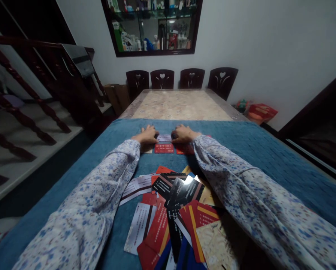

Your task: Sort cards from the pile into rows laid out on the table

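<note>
One white card (165,138) is flanked by left hand (149,134) and right hand (183,134), grip can't be told. One red card (164,148) is set nearer; blue cloth (257,153) is open outboard.

The table (181,103) bears blue cloth (269,168) under cards (158,225).

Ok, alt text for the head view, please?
A left hand and right hand are at opposite ends of a white card, just beyond a red card, on a blue cloth. Nearer the camera, a loose pile of printed cards lies between floral sleeves.
</note>
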{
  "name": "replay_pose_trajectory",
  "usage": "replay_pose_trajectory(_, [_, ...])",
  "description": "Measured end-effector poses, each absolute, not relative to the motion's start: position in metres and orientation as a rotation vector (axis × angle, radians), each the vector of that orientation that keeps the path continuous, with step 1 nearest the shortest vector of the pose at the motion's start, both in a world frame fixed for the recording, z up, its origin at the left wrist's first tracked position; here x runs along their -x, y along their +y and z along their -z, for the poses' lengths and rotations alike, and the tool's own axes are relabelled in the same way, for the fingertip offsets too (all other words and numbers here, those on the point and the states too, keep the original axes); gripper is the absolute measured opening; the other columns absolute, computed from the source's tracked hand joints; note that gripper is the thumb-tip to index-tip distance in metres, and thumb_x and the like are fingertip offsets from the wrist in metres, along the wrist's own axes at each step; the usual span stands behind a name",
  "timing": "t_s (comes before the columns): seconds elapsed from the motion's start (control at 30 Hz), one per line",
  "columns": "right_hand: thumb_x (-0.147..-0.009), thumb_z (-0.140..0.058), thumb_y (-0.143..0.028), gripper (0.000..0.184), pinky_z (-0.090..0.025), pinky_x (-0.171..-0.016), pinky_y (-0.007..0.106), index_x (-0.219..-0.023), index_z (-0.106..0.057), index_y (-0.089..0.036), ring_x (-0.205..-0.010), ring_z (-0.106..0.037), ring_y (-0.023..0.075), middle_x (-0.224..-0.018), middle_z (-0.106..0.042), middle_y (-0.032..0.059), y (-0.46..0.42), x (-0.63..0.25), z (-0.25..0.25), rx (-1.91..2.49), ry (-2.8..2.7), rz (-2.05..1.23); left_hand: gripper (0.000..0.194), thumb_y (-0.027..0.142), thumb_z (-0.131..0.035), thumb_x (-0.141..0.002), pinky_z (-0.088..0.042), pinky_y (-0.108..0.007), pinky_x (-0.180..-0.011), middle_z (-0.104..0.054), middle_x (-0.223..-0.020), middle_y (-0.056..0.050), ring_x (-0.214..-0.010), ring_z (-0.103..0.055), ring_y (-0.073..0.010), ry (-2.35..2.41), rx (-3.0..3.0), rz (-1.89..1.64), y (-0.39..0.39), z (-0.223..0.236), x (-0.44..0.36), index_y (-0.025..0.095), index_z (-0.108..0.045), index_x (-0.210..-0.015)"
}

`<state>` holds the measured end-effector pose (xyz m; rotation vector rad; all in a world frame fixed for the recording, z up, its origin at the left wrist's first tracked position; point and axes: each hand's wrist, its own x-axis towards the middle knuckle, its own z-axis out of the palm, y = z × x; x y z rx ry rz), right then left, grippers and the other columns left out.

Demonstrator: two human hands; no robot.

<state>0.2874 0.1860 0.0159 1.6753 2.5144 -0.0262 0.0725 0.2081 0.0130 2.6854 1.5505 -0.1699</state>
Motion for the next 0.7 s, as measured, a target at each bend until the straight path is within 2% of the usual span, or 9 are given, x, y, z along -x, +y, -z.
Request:
replay_pose_trajectory(0.37, [-0.09, -0.064, -0.054, 0.048, -0.045, -0.1, 0.052, -0.128, -0.073, -0.026, -0.128, -0.048, 0.0392, -0.136, -0.062, 0.018, 0.1826, -0.2855, -0.0196, -1.681, 2.503, 0.046, 0.038, 0.032, -0.062, -0.088, -0.034, -0.065, -0.109, -0.052, -0.133, -0.015, -0.132, -0.04, -0.04, 1.565, -2.661, 0.149, 0.2089, -0.007, -0.0728, 0.023, -0.07, -0.124])
replay_pose_trajectory(0.57, [-0.086, -0.066, -0.066, 0.059, -0.044, -0.1, 0.051, -0.125, -0.074, -0.023, -0.127, -0.047, 0.0397, -0.135, -0.062, 0.0194, 0.1843, -0.2894, -0.0215, -1.674, 2.536, 0.034, 0.037, 0.035, -0.065, -0.086, -0.035, -0.059, -0.105, -0.051, -0.13, -0.015, -0.129, -0.04, -0.0402, 1.532, -2.738, 0.155, 0.2093, -0.0101, -0.0718, 0.023, -0.071, -0.121])
replay_pose_trajectory(0.7, [-0.086, -0.068, -0.064, 0.065, -0.043, -0.1, 0.049, -0.136, -0.068, -0.023, -0.129, -0.047, 0.0391, -0.138, -0.061, 0.0187, 0.1843, -0.2936, -0.0229, -1.685, 2.575, -0.006, 0.035, 0.031, -0.062, -0.088, -0.036, -0.055, -0.103, -0.053, -0.127, -0.015, -0.127, -0.041, -0.0384, 1.508, -2.775, 0.068, 0.2092, -0.0099, -0.0703, 0.021, -0.073, -0.119])
